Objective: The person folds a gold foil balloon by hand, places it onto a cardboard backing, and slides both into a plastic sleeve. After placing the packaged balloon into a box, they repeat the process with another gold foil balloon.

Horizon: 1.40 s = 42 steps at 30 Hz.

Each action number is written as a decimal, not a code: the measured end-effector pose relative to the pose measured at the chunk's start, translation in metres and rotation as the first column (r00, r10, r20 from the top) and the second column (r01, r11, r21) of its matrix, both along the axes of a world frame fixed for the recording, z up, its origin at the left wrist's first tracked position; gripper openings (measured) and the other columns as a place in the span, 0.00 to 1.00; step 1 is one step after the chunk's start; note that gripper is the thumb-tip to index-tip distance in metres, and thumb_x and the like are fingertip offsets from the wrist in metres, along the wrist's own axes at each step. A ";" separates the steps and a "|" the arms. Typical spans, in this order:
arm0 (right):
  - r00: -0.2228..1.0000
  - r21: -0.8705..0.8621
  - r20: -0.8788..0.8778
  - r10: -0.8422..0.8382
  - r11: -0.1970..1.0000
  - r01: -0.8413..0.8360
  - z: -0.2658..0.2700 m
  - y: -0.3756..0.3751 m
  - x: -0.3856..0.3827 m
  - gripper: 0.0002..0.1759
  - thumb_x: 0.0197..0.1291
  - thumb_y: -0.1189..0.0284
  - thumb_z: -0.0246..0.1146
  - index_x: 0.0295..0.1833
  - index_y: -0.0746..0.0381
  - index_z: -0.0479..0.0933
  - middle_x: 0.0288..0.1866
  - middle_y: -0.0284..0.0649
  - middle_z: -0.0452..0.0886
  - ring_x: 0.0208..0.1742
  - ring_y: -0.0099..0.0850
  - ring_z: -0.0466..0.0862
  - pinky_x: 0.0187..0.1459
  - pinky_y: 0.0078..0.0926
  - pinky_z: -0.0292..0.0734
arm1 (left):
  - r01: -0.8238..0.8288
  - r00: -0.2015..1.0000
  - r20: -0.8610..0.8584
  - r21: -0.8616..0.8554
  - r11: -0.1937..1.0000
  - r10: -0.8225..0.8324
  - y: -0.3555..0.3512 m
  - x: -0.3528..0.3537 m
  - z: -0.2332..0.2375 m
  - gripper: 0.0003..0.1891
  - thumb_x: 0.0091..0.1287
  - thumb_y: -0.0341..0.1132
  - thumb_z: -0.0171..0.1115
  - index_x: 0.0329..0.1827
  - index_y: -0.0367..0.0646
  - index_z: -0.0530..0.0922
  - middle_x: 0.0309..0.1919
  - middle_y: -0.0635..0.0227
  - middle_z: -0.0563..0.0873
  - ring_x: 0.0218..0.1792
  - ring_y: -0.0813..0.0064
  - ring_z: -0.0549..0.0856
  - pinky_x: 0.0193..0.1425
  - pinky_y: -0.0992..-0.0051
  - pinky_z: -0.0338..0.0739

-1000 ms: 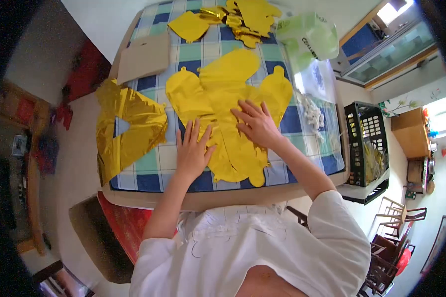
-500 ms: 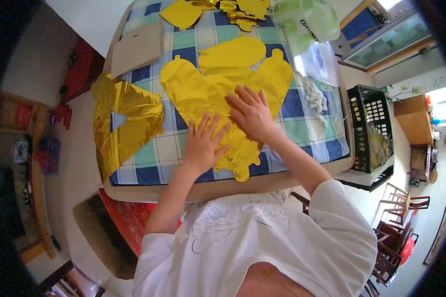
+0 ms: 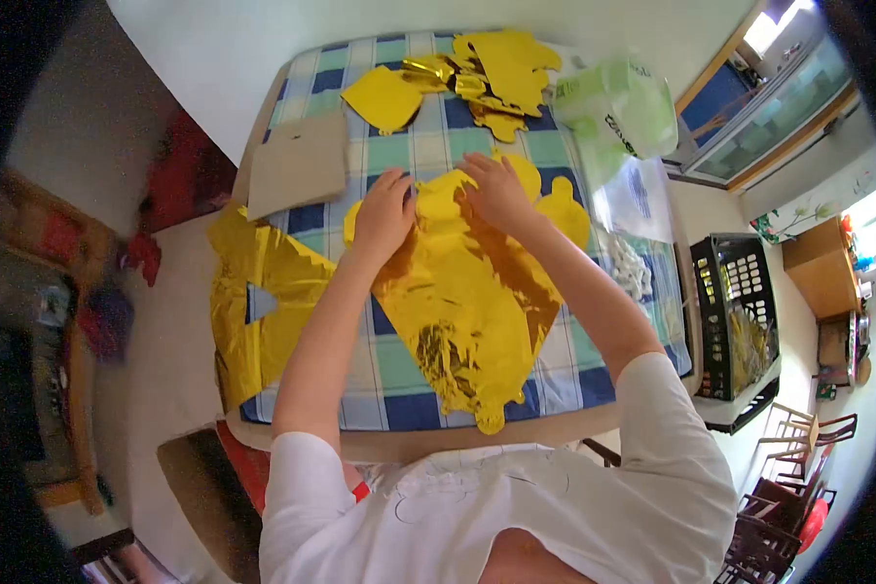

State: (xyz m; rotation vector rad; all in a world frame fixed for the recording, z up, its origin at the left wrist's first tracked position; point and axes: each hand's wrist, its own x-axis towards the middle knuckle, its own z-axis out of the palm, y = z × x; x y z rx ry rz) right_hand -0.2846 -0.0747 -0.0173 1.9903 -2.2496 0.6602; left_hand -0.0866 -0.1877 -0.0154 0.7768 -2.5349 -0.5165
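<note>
A flat, deflated gold foil balloon (image 3: 457, 302) lies on the checked cloth in front of me, its rounded lobes pointing away and its small tab toward me. My left hand (image 3: 384, 216) is closed on the foil near its far left part, fingers bent. On the far right part, my right hand (image 3: 501, 198) also grips the foil with curled fingers. Between the hands the foil bulges and creases, and its right side is shaded. Some fingertips are hidden. Left of it, another gold foil piece (image 3: 273, 321) hangs over the table edge.
A cardboard piece (image 3: 297, 165) lies at the far left of the checked cloth (image 3: 360, 389). More gold foil pieces (image 3: 501, 73) are piled at the back. A green-white plastic bag (image 3: 618, 107) and white stringy material (image 3: 628, 268) lie right. A black crate (image 3: 735, 316) stands beside the table.
Both hands have moved away from me, from lying spread on the foil's lower half to gripping its upper part. The foil's far part is now bunched. The camera view has shifted.
</note>
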 end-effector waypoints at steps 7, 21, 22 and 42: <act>0.933 0.359 -0.355 0.053 0.930 0.084 0.007 -0.047 0.014 0.20 0.60 0.69 0.57 0.59 0.59 0.74 0.64 0.39 0.74 0.67 0.35 0.72 0.68 0.52 0.60 | -0.015 0.984 0.164 -0.306 0.952 0.068 -0.092 -0.068 -0.004 0.17 0.65 0.37 0.59 0.53 0.37 0.77 0.66 0.50 0.70 0.66 0.52 0.70 0.68 0.59 0.67; 0.977 0.177 0.183 -0.110 0.981 0.078 0.006 -0.054 -0.001 0.23 0.59 0.66 0.62 0.60 0.58 0.74 0.63 0.43 0.76 0.64 0.39 0.74 0.67 0.44 0.63 | -0.327 0.734 -0.675 -0.250 0.911 0.078 -0.122 -0.046 0.170 0.14 0.61 0.29 0.62 0.51 0.47 0.81 0.36 0.63 0.86 0.37 0.65 0.86 0.44 0.68 0.78; 0.957 0.045 0.279 -0.075 0.997 0.065 0.026 -0.057 -0.003 0.28 0.56 0.65 0.66 0.63 0.59 0.72 0.64 0.44 0.74 0.65 0.41 0.73 0.66 0.43 0.64 | -0.301 0.689 -0.723 -0.222 0.927 0.050 -0.113 -0.036 0.196 0.14 0.61 0.29 0.63 0.51 0.45 0.81 0.36 0.64 0.86 0.37 0.68 0.86 0.44 0.70 0.78; 0.419 -0.685 0.635 0.649 0.724 -0.082 0.305 0.055 0.083 0.11 0.57 0.75 0.68 0.44 0.65 0.76 0.37 0.34 0.83 0.36 0.19 0.79 0.39 0.18 0.74 | 0.401 0.565 -0.810 0.104 0.910 -0.156 0.091 0.067 0.353 0.12 0.63 0.31 0.67 0.48 0.37 0.81 0.39 0.68 0.87 0.38 0.81 0.84 0.44 0.80 0.78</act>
